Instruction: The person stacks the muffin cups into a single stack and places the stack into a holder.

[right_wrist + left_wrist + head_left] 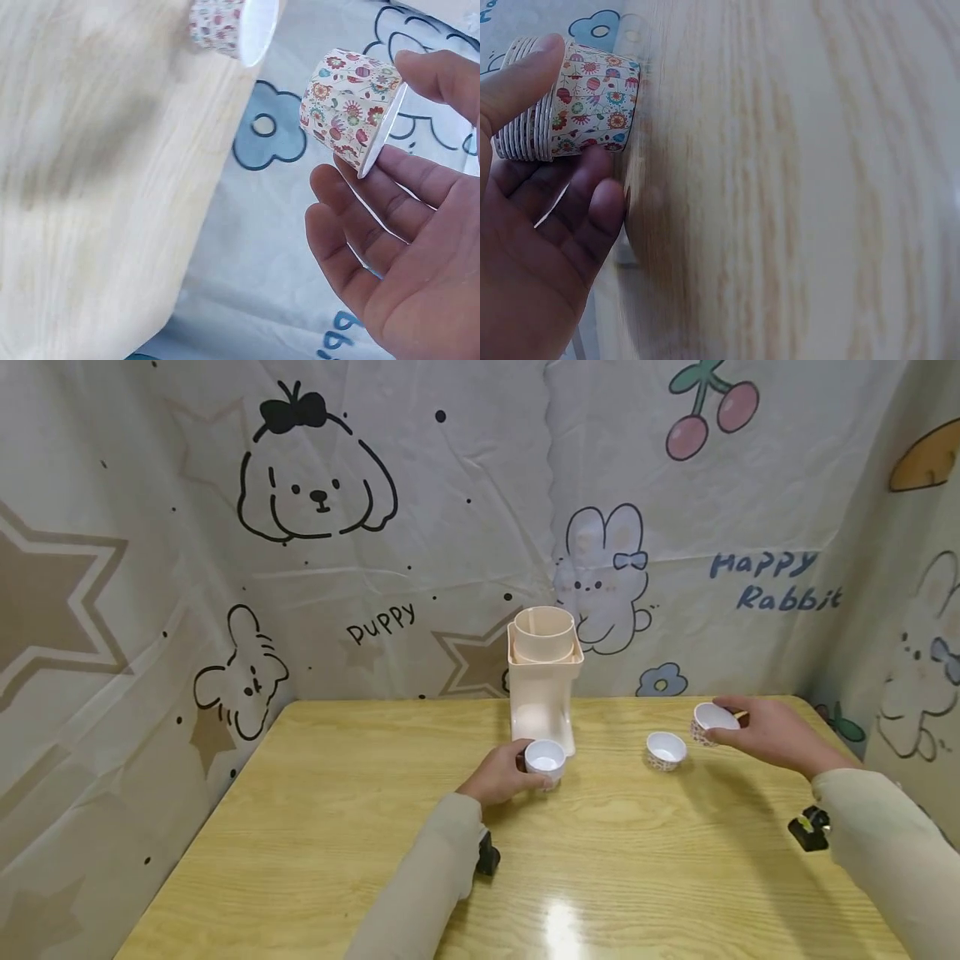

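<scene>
My left hand [498,774] grips a stack of nested paper cups [592,97] low at the table, just in front of a beige plastic stand [542,681]. Several white rims show at the stack's open end, and its outer wall has a flower print. At the right, my right hand [780,732] pinches a single flower-printed paper cup [349,109] by its rim between thumb and fingers, held above the table. A matching paper cup [666,752] stands upright on the table, left of the right hand.
The wooden table [337,827] ends at a cloth backdrop [450,527] with cartoon prints. The tall stand, with a round tube [544,635] in its top, rises near the back edge. A small black device [810,828] shows beside the right sleeve.
</scene>
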A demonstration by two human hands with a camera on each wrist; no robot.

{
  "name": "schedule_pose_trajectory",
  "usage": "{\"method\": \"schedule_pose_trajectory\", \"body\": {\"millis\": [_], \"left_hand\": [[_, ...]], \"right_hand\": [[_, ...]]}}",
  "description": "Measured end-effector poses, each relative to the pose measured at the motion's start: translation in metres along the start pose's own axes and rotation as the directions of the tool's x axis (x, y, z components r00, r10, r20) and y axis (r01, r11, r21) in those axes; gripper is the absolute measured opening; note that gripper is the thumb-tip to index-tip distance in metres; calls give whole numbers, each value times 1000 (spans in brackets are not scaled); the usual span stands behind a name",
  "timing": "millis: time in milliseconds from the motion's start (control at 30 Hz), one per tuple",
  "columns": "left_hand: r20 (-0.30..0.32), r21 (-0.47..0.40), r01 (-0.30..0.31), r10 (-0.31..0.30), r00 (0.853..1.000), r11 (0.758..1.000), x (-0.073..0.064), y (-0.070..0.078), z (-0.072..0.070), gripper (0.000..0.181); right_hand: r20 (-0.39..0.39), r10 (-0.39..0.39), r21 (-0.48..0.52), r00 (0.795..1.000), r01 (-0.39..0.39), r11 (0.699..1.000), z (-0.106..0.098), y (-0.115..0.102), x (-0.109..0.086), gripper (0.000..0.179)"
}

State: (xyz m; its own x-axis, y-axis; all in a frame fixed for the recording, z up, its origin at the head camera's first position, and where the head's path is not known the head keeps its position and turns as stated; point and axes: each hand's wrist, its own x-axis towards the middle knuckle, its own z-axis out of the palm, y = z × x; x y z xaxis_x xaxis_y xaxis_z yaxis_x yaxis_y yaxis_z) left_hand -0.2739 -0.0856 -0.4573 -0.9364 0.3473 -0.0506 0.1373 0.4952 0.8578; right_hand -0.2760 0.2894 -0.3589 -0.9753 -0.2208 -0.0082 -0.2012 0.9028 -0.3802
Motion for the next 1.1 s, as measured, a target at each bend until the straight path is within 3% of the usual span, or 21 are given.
{"method": "schedule_pose_trajectory", "body": {"millis": [400,733,1100], "left_hand": [[3,-10,8,-8,1000,1000,-2,3,-2,59],[-5,-6,25,-25,1000,1000,-3,5,-2,60],[5,-51,46,-46,999,998,-4,4,-4,62]], "right_hand": [[-18,-97,18,995,97,995,3,-51,5,69],[-23,-235,26,972,235,972,16,-89,8,59],[50,-293,42,955,291,956,34,-128,21,58]]}}
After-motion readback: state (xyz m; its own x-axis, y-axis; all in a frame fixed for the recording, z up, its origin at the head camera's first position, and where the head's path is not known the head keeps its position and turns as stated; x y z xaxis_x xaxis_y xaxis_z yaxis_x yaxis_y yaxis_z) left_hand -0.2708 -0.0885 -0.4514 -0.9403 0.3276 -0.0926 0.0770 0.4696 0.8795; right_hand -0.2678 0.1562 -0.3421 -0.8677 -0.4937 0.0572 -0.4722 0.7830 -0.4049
